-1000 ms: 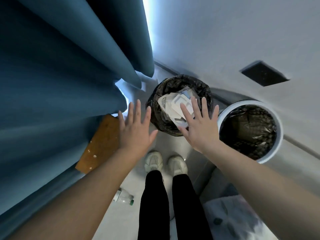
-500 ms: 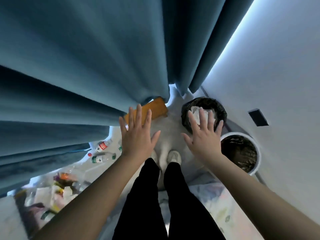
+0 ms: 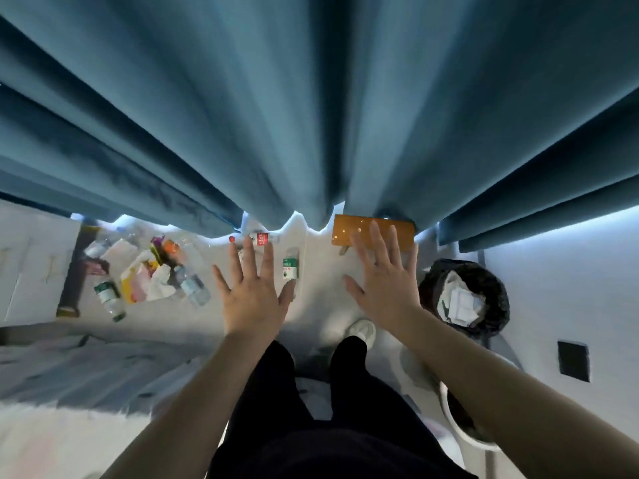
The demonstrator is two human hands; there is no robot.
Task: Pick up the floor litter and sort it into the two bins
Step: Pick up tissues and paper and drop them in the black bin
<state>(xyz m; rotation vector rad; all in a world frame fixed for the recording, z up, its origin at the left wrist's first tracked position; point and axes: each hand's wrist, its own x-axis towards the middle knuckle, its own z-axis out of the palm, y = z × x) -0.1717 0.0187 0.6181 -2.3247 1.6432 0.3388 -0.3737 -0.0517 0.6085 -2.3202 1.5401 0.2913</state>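
1. Blue curtain (image 3: 311, 115): hanging in heavy folds across the top, hem just above the white floor (image 3: 321, 292).
2. Black-bagged bin (image 3: 498, 299): on the right by the wall, white paper already inside. White bin (image 3: 445, 406): nearer the feet, mostly hidden behind the right forearm.
3. Litter heap (image 3: 152, 274): on the floor to the left, well apart from both bins, a jumble of wrappers, crumpled tissue and bottles. Probably light, soft and easily crushed; best gathered in loose fistfuls, paper apart from plastic.
4. Left hand (image 3: 254, 295) and right hand (image 3: 383, 285): both flat, palms down, fingers spread wide, holding nothing, hovering above the floor.
5. Brown board (image 3: 373, 231): flat at the curtain hem, beyond the right fingertips.
6. Green-label bottle (image 3: 289, 267): on the floor, just beside the left thumb in the picture, long axis running from the feet toward the curtain, cap end not discernible. Apparently empty, so light, smooth and liable to roll; safest gripped round the middle, across the axis.
7. Red-label bottle (image 3: 261, 238): lying crosswise near the hem, partly behind the left fingertips.
8. Red cap (image 3: 232, 239): loose beside it; small enough to need a fingertip pinch.
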